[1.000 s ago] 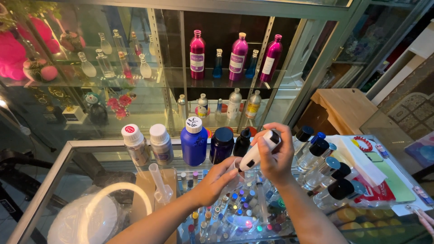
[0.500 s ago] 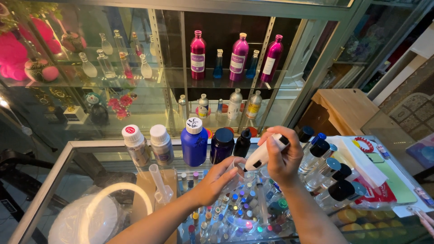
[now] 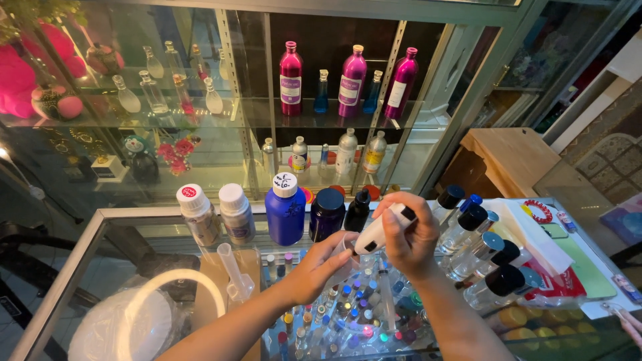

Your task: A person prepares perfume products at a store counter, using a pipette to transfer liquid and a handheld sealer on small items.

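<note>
The light is bright and colorful. Shiny glare sits on the glass shelves (image 3: 200,120) at the upper left. Edges bend outward. The lower right corner looks blurry.

The right hand (image 3: 409,235) wraps the middle of the white bottle (image 3: 378,232), so only its two ends show, and what meets its lower tip under the left hand (image 3: 319,267) is too blurred to name. Both forearms run off the bottom edge. The small vials (image 3: 348,314) beneath the glass counter (image 3: 144,215) blur into coloured dots (their shapes cannot be told). The white ring light (image 3: 175,289) is cut by the bottom edge. A fingertip (image 3: 628,327) at the lower right corner belongs to someone otherwise out of frame. The clear spray bottles (image 3: 478,251) overlap, hiding each other's bodies.
</note>
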